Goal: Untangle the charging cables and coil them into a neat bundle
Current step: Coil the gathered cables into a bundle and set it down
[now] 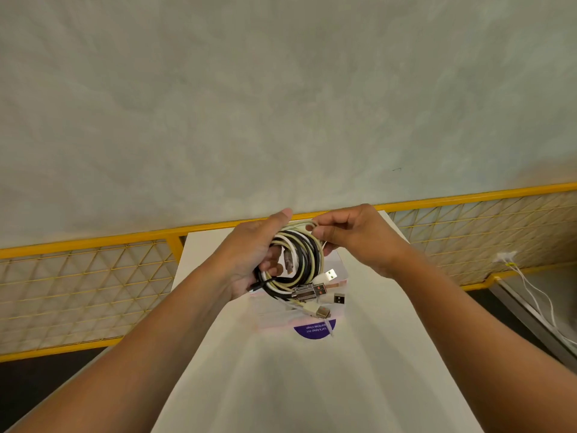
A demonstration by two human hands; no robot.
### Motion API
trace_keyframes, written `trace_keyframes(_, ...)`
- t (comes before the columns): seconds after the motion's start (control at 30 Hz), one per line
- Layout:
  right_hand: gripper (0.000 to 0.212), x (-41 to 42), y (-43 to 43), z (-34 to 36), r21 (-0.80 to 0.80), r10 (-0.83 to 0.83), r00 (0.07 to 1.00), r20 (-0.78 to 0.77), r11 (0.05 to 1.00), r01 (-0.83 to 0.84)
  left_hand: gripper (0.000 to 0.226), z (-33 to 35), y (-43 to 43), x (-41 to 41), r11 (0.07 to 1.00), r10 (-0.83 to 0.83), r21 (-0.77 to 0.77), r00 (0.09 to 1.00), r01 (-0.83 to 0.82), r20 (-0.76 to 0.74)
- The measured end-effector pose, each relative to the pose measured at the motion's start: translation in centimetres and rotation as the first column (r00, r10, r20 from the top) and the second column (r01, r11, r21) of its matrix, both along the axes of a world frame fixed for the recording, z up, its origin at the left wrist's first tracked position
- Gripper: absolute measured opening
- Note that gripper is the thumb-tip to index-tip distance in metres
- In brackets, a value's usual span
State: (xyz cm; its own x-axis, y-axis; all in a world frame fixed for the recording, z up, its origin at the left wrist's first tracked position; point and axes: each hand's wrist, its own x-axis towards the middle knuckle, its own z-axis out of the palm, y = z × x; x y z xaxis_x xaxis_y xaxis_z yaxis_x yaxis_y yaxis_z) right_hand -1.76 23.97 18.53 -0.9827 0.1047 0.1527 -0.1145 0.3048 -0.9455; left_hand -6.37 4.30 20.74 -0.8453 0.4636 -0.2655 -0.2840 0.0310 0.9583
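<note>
Left hand (249, 260) clamped around coil (296, 260); right hand (352, 235) pinching top loop. Keep turns stacked, plugs (312, 292) clear.

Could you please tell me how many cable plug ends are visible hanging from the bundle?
4: a white USB plug at right, a black-tipped one below it, a metallic orange-marked one, and a beige one lowest. Others may be hidden inside the coil.

purple sticker (315, 330), upside-down white text, "Let's keep our … clean"
</note>
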Motion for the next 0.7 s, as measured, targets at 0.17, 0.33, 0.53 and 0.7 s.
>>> trace_keyframes(0.17, 0.016, 0.2, -0.2, 0.2, -0.132, -0.033, 0.997, -0.067, 0.991, 0.024, 0.044, 0.1, 0.3, 0.1, 0.999, -0.007, 0.032, 1.0, 0.007, 0.001)
trace_keyframes(0.33, 0.013, 0.3, 0.3, 0.4, 0.122, -0.015, 1.0, -0.016, 0.992, 0.017, 0.047, 0.0, 0.3, 0.0, 0.999, 0.03, 0.029, 0.999, -0.029, -0.024)
trace_keyframes(0.53, 0.015, 0.4, -0.1, 0.3, 0.03, 0.033, 0.999, 0.008, 0.999, -0.033, 0.046, 0.1, 0.4, 0.0, 0.996, 0.068, 0.056, 0.998, -0.068, -0.009)
trace_keyframes(0.7, 0.012, 0.4, -1.1, 0.8, -0.353, 0.041, 0.998, -0.057, 0.934, -0.059, 0.046, 0.6, 0.3, -0.1, 0.998, 0.041, 0.05, 0.999, -0.04, -0.007)
